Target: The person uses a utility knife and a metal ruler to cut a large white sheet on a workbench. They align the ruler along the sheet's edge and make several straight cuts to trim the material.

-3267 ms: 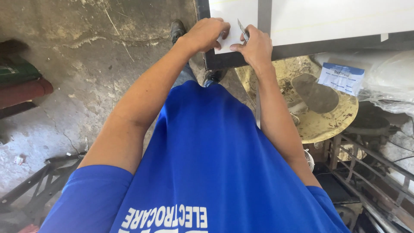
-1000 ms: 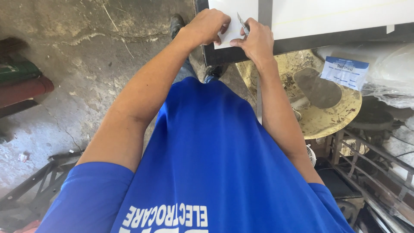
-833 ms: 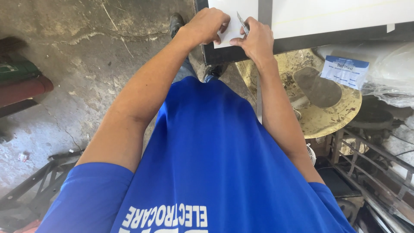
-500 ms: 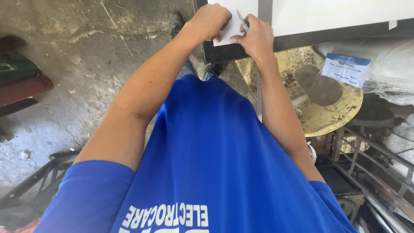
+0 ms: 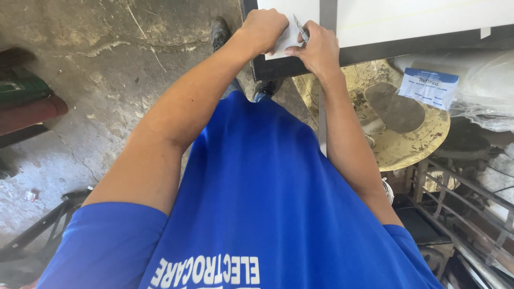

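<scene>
Both hands meet at the near corner of a white panel (image 5: 407,18) with a dark frame. The left hand (image 5: 265,29) is closed over a white sheet (image 5: 286,40), and the right hand (image 5: 318,48) pinches a thin metal blade (image 5: 300,29) against it. The work looks part done, the sheet not yet free, with open concrete floor (image 5: 107,80) to the left and a round yellowed disc (image 5: 407,118) and metal rack (image 5: 466,198) crowding the right.

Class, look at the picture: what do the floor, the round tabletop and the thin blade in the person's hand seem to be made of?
Floor: probably bare concrete, grey, cracked, stained. Round tabletop: likely worn yellowish metal or painted wood; hard to tell. Blade: apparently metal, thin with a grey sheen, in the right hand.
</scene>
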